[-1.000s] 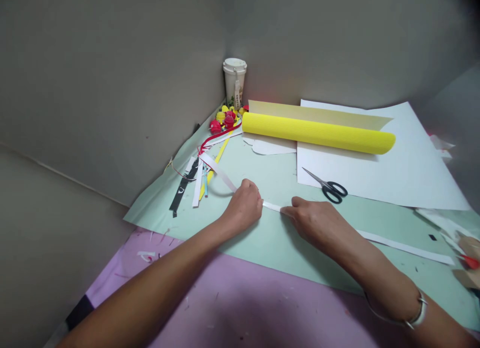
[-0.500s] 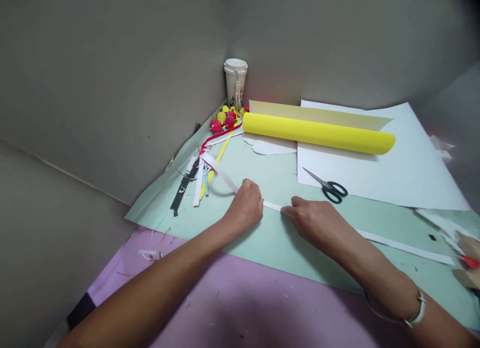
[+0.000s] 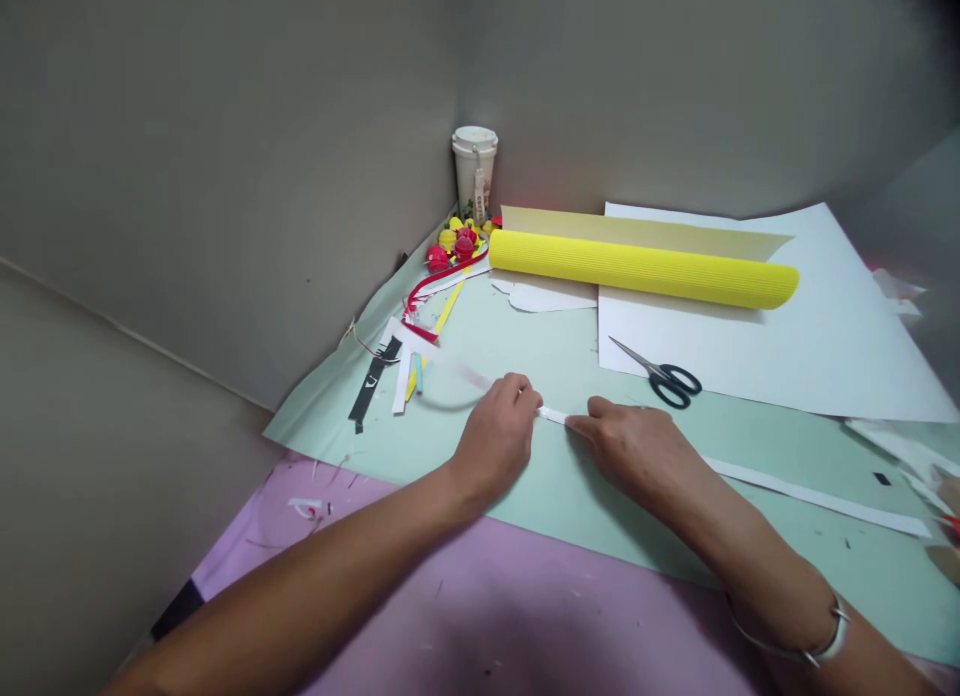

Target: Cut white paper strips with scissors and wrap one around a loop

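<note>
A narrow white paper strip (image 3: pixel 554 415) stretches between my two hands just over the green sheet. My left hand (image 3: pixel 499 436) is closed on it, and the strip's far part trails up and left, blurred, toward the other scraps. With thumb and fingers pinched, my right hand (image 3: pixel 626 441) grips the strip's right part; how far it runs under the hand is hidden. Black-handled scissors (image 3: pixel 671 384) lie beyond my right hand. A longer white strip (image 3: pixel 825 501) rests on the sheet, passing behind my right forearm.
A yellow corrugated roll (image 3: pixel 645 268) lies across white paper (image 3: pixel 847 346) at the back. In the corner stands a white cup (image 3: pixel 475 171) beside red and yellow pieces (image 3: pixel 448 246). Strips, including a black one (image 3: pixel 369 391), are scattered left. Another person's hand (image 3: pixel 949 491) shows at the right edge.
My left hand has shifted slightly right along with the strip. The trailing part of the strip has moved and blurred, uncovering more of the red strip. The view has shifted a little.
</note>
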Available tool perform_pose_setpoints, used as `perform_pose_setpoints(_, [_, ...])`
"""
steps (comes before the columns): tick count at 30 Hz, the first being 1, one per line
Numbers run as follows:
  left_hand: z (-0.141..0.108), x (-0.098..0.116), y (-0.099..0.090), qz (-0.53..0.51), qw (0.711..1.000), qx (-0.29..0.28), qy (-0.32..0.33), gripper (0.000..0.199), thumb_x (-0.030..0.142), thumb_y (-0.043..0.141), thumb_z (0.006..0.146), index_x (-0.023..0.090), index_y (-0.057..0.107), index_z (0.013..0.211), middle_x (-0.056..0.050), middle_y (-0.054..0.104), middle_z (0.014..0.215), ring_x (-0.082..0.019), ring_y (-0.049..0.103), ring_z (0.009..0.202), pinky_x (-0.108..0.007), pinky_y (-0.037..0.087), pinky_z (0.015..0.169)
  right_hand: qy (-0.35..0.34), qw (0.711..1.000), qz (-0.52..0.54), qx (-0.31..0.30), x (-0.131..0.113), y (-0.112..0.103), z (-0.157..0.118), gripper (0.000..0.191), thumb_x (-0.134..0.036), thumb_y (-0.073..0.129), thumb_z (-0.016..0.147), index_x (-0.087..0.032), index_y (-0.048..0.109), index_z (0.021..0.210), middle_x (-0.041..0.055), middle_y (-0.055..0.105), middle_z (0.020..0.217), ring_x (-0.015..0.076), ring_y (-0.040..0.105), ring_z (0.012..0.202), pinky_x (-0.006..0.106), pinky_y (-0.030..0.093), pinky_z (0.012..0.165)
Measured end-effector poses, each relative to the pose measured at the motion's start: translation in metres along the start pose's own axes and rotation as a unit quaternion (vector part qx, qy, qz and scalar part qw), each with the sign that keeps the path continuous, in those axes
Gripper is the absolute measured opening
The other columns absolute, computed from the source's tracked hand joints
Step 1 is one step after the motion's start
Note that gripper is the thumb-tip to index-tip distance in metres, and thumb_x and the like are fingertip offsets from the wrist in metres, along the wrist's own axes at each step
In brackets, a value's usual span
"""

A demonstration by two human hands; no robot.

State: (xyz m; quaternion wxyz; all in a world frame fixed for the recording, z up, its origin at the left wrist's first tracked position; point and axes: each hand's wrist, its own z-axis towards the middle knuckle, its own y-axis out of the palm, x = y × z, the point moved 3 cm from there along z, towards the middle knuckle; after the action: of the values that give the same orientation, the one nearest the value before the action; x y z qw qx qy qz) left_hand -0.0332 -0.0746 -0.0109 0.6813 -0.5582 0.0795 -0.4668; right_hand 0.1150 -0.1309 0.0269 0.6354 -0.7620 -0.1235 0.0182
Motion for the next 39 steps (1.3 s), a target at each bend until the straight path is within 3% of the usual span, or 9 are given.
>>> perform_pose_setpoints(3, [-0.007, 0.006, 0.004, 0.066, 0.997, -0.010, 0.048, 0.024, 0.009, 0.035, 0.092, 0.016, 0.057, 0.096, -0.008, 0.058, 0.101, -0.019, 0.053, 0.090, -0.034, 0.045, 0.079, -0.005, 1.000, 0.006, 0.011, 0.001, 0.001, 0.000, 0.030, -0.011, 0.040, 0.090, -0.021, 0.068, 0.094, 0.0037, 0.056, 0.075, 0.0097, 0.041, 0.050, 0.029, 0.012, 0.049])
perform_pose_setpoints(9, [-0.015, 0.011, 0.010, 0.124, 0.990, -0.022, 0.065, 0.028, 0.009, 0.036, 0.093, 0.013, 0.056, 0.112, -0.011, 0.063, 0.106, -0.022, 0.056, 0.099, -0.035, 0.047, 0.084, -0.006, 1.000, 0.024, 0.019, 0.002, 0.001, 0.000, 0.031, -0.007, 0.042, 0.087, -0.020, 0.069, 0.093, 0.0050, 0.057, 0.077, 0.0118, 0.044, 0.059, 0.029, 0.016, 0.051])
perform_pose_setpoints(17, [-0.016, 0.012, 0.009, 0.115, 0.989, -0.040, 0.083, 0.033, 0.009, 0.037, 0.092, 0.009, 0.052, 0.121, -0.014, 0.062, 0.113, -0.024, 0.054, 0.108, -0.038, 0.045, 0.090, -0.025, 0.997, 0.052, 0.041, 0.004, 0.001, 0.001, 0.029, -0.009, 0.043, 0.090, -0.019, 0.070, 0.094, 0.0080, 0.059, 0.087, 0.0154, 0.049, 0.074, 0.027, 0.025, 0.055])
perform_pose_setpoints(26, [-0.016, 0.013, 0.012, 0.126, 0.988, -0.040, 0.085, 0.034, 0.009, 0.035, 0.093, 0.014, 0.050, 0.123, -0.012, 0.062, 0.113, -0.021, 0.056, 0.108, -0.037, 0.047, 0.092, -0.021, 0.998, 0.046, 0.027, 0.002, 0.001, 0.000, 0.025, -0.009, 0.044, 0.090, -0.019, 0.066, 0.095, 0.0057, 0.059, 0.084, 0.0145, 0.051, 0.070, 0.027, 0.022, 0.052])
perform_pose_setpoints(30, [-0.017, 0.013, 0.010, 0.127, 0.988, -0.031, 0.084, 0.035, 0.010, 0.035, 0.092, 0.012, 0.051, 0.123, -0.013, 0.062, 0.115, -0.023, 0.056, 0.110, -0.038, 0.047, 0.092, -0.012, 0.998, 0.051, 0.033, 0.001, 0.004, 0.001, 0.023, -0.008, 0.043, 0.089, -0.017, 0.063, 0.093, 0.0058, 0.059, 0.084, 0.0158, 0.051, 0.071, 0.028, 0.021, 0.052])
perform_pose_setpoints(35, [-0.018, 0.013, 0.007, 0.101, 0.992, -0.001, 0.081, 0.037, 0.005, 0.039, 0.088, 0.010, 0.055, 0.121, -0.013, 0.063, 0.114, -0.024, 0.057, 0.106, -0.039, 0.047, 0.090, -0.020, 0.997, 0.060, 0.049, 0.002, 0.005, 0.001, 0.031, -0.009, 0.042, 0.090, -0.023, 0.059, 0.112, 0.0049, 0.058, 0.086, 0.0171, 0.051, 0.075, 0.028, 0.022, 0.052])
perform_pose_setpoints(39, [-0.019, 0.013, 0.006, 0.082, 0.993, 0.023, 0.081, 0.037, 0.003, 0.038, 0.088, 0.011, 0.057, 0.118, -0.013, 0.064, 0.115, -0.022, 0.059, 0.107, -0.038, 0.048, 0.093, -0.035, 0.997, 0.055, 0.040, 0.003, 0.006, 0.000, 0.030, -0.011, 0.042, 0.092, -0.025, 0.060, 0.112, 0.0056, 0.056, 0.086, 0.0168, 0.049, 0.075, 0.027, 0.023, 0.054])
